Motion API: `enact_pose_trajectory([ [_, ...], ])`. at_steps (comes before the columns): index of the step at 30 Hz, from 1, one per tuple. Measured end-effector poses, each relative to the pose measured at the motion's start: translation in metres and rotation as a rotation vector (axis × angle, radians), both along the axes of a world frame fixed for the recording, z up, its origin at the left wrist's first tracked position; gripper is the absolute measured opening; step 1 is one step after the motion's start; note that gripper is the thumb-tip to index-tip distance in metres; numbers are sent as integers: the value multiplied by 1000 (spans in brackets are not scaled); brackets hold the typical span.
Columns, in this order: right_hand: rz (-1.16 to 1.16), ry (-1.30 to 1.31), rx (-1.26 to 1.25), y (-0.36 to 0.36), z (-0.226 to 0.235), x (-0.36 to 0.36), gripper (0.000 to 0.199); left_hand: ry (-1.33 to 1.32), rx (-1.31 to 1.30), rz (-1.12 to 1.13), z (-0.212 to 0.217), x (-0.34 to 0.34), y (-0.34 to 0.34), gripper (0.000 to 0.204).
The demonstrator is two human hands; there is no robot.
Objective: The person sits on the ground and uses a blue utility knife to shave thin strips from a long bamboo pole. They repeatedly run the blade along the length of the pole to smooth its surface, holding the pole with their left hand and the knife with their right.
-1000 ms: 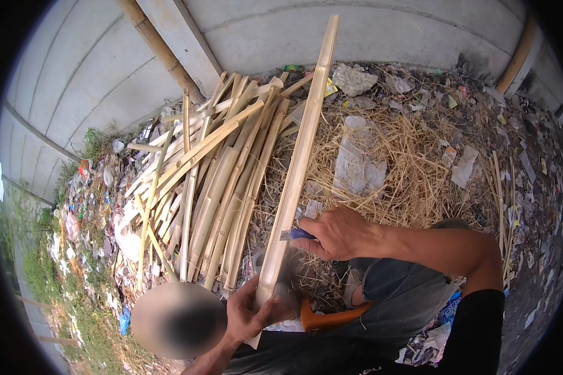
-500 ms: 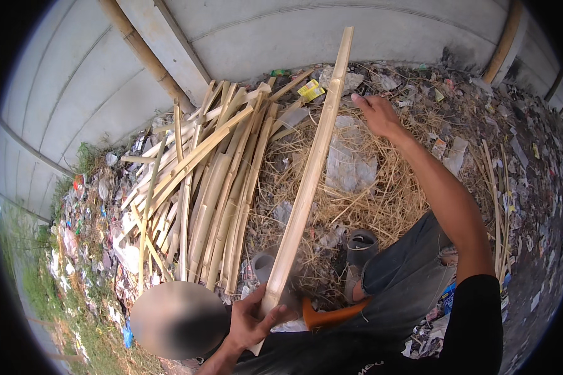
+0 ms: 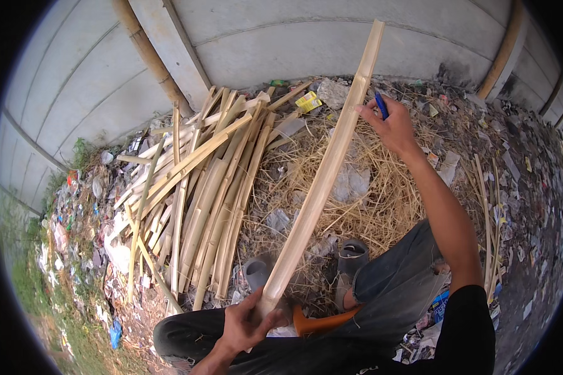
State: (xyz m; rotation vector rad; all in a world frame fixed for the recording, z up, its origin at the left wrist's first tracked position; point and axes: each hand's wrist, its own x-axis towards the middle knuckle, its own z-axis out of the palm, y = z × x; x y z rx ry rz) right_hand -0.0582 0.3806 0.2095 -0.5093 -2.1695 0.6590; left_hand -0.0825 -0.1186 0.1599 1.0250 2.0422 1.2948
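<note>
A long split bamboo strip [image 3: 322, 181], pale hollow inner face turned up, slants from my lap toward the wall. My left hand [image 3: 244, 326] is closed around its lower end. Near the upper end, my right hand [image 3: 392, 127] touches the strip's right edge with a fingertip. A slim blue pen [image 3: 381, 105] is held in the right hand and points up toward the wall. The far tip of the strip stands free in front of the wall.
To the left lies a pile of split bamboo strips [image 3: 209, 206]. Straw [image 3: 381, 206] and litter cover the ground ahead. Grey sandals [image 3: 353, 255] and an orange piece [image 3: 325, 322] are near my legs. A concrete wall [image 3: 331, 44] with bamboo poles [image 3: 150, 53] stands behind.
My right hand has come in against the strip's edge, and the blue pen now shows in it. The strip's upper end has shifted right; my left hand still grips the lower end.
</note>
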Motion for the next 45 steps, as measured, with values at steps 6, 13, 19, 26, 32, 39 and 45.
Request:
enact_pose_trajectory([
  [6,10,7,-26,17,-19,-12,42,205,-113,-7,1,-3,0,60],
  [13,-272,123,-253,79,-19,7,42,123,-136,-29,6,-4,7,59],
  [19,-67,-122,-406,52,-12,27,52,11,-50,-36,0,-5,9,58],
  [26,240,-417,71,-13,-21,10,66,-235,-59,37,8,-4,6,57],
  [32,-1,-359,-140,50,-20,4,67,-8,-126,-48,7,-10,-1,55],
  [39,505,-454,1,14,-33,2,64,-161,-80,44,1,-8,-4,56],
  [45,97,-332,-97,67,-43,-4,64,-51,-94,-33,3,-9,1,62],
])
